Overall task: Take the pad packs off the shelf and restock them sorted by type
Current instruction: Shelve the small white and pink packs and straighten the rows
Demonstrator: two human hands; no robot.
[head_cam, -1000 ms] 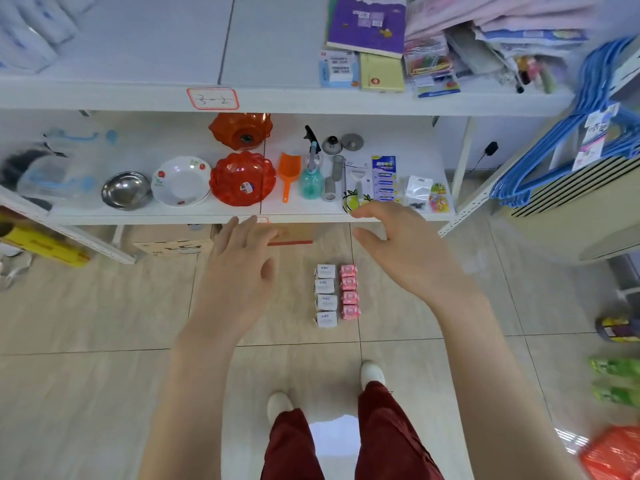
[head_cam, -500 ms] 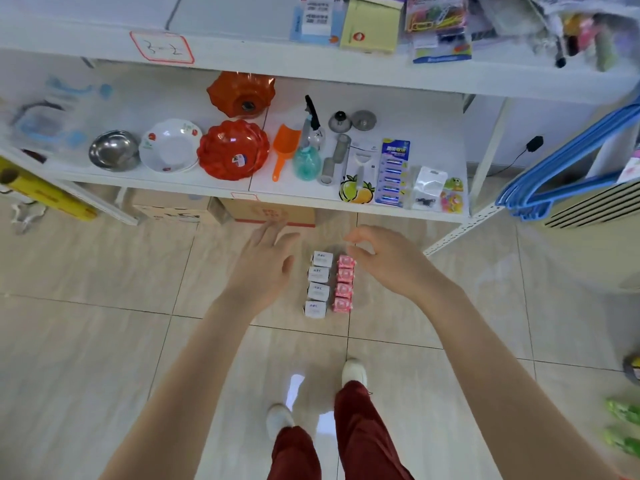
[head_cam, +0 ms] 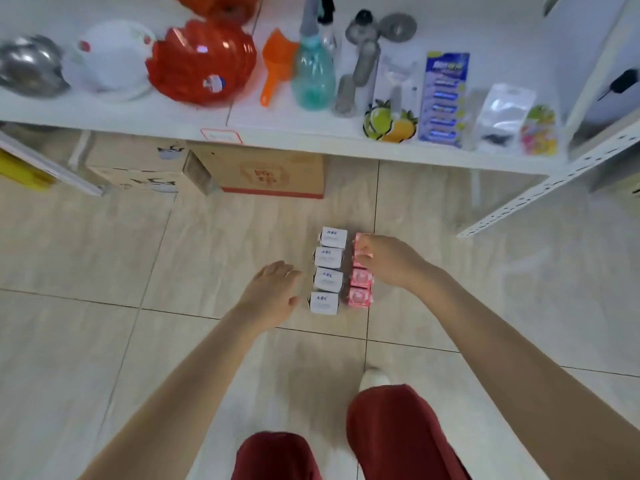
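Head view. Gripping the far end of the pink packs (head_cam: pixel 361 296) on the floor (head_cam: pixel 173 254) with the right hand (head_cam: pixel 391 261), fingers curled round them; keeping the left hand (head_cam: pixel 273 292) relaxed and empty just beside the white packs (head_cam: pixel 328 273). Likely to drag or topple the touching rows if lifted askew, or to drop one if taking two together. Bare floor to both sides; beware the shelf (head_cam: pixel 311 136) lip on rising, and the box (head_cam: pixel 273 174) beyond.
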